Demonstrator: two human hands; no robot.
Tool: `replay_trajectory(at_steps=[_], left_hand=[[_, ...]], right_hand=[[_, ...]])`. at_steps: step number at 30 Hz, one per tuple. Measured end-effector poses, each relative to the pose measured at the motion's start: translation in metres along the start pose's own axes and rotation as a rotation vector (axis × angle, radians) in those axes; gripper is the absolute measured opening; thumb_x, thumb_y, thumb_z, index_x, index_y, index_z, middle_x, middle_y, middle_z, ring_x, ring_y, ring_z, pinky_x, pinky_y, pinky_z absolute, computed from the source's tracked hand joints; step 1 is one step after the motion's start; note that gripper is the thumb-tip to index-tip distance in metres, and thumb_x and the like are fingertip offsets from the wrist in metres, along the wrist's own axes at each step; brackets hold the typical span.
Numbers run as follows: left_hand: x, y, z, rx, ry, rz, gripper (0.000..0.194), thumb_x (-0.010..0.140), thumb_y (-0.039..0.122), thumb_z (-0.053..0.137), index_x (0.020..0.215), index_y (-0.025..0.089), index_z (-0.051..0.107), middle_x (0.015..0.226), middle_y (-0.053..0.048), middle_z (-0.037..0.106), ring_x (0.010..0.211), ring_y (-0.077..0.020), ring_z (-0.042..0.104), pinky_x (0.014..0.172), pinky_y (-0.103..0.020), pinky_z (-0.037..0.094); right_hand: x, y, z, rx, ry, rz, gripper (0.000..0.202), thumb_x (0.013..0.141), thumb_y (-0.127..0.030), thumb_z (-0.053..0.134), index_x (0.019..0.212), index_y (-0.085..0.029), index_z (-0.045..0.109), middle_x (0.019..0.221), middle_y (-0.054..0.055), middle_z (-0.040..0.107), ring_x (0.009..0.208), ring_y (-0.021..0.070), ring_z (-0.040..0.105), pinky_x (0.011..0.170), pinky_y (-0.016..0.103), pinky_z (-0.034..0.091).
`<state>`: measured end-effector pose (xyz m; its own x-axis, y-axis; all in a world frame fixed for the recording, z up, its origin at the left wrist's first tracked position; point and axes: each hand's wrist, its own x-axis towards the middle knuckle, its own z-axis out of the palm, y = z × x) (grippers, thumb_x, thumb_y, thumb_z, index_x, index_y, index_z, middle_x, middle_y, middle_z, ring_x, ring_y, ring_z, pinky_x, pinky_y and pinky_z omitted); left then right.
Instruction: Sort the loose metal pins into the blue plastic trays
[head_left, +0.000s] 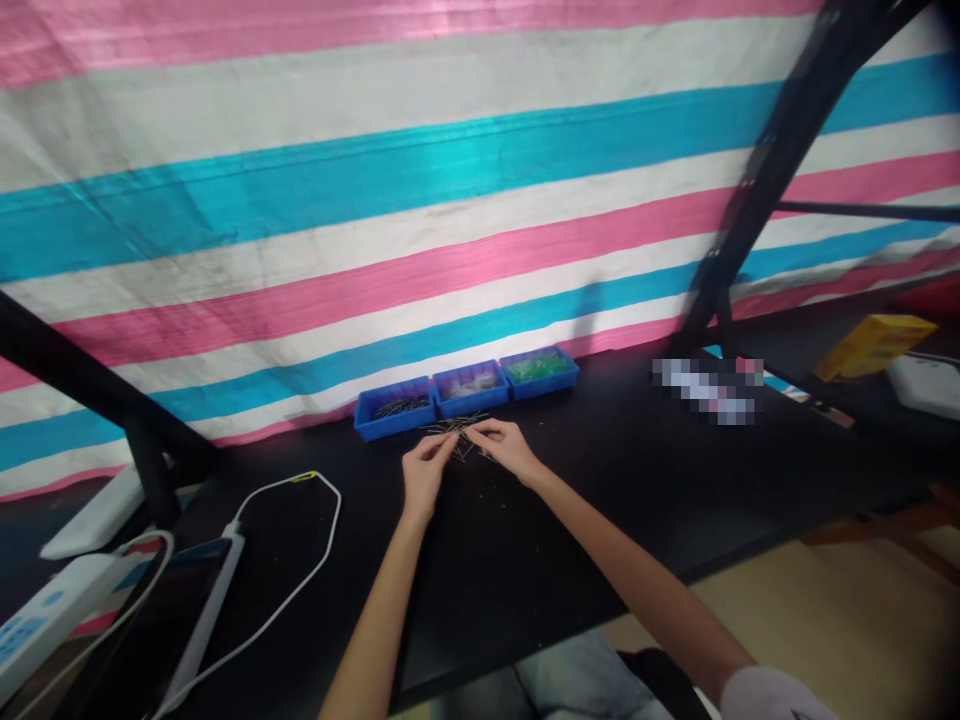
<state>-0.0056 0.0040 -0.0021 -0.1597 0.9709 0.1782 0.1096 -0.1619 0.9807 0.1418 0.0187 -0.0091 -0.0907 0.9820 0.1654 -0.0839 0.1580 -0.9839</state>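
My left hand [427,472] and my right hand [505,446] are close together over a small loose pile of thin metal pins [463,452] on the black table. Thumb and fingers are pinched on each hand, and what they hold is too small to make out. Just behind the pile stand three blue trays in a row. Dark thin pins lie in the left tray [373,429], clear or whitish pieces in the middle tray [452,408], and green pieces in the right tray [534,388].
On the left lie a tablet [161,620], a white cable [335,505] and a power strip [45,610]. A striped sheet hangs behind the table [600,560], between dark metal frames. A yellow box [874,345] stands at the right.
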Motion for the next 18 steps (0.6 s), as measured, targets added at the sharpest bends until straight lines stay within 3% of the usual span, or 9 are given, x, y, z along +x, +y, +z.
replay_trajectory(at_steps=[6,11,15,18], left_hand=[[-0.005,0.008,0.005,-0.023,-0.035,-0.052,0.031,0.063,0.037,0.067,0.085,0.016,0.069,0.086,-0.005,0.067,0.069,-0.013,0.058,0.058,-0.023,0.045],[-0.002,0.001,0.004,0.011,-0.03,0.087,0.026,0.066,0.036,0.065,0.08,0.015,0.069,0.088,-0.006,0.065,0.075,-0.0145,0.059,0.063,-0.025,0.046],[-0.001,-0.003,0.0,0.263,0.063,0.261,0.023,0.068,0.038,0.064,0.074,0.016,0.068,0.081,-0.004,0.061,0.064,-0.0109,0.054,0.059,-0.023,0.043],[-0.004,-0.003,0.0,0.477,0.039,0.322,0.02,0.07,0.038,0.062,0.072,0.018,0.068,0.082,-0.001,0.059,0.058,-0.0077,0.05,0.055,-0.021,0.041]], right_hand=[[-0.002,0.006,0.003,-0.117,-0.078,-0.085,0.027,0.068,-0.039,0.064,0.077,-0.014,0.068,0.079,0.005,0.062,0.054,0.0094,0.053,0.048,0.022,0.043],[-0.001,0.004,0.004,-0.12,-0.069,-0.113,0.027,0.07,-0.039,0.061,0.078,-0.014,0.068,0.081,0.005,0.06,0.051,0.0083,0.052,0.045,0.022,0.042],[0.0,0.0,0.002,-0.083,0.017,-0.132,0.028,0.07,-0.039,0.061,0.084,-0.015,0.069,0.087,0.006,0.061,0.047,0.0054,0.048,0.042,0.02,0.039],[0.0,-0.002,0.002,-0.114,0.025,-0.165,0.029,0.065,-0.038,0.066,0.085,-0.016,0.069,0.089,0.006,0.059,0.046,0.0038,0.046,0.041,0.019,0.038]])
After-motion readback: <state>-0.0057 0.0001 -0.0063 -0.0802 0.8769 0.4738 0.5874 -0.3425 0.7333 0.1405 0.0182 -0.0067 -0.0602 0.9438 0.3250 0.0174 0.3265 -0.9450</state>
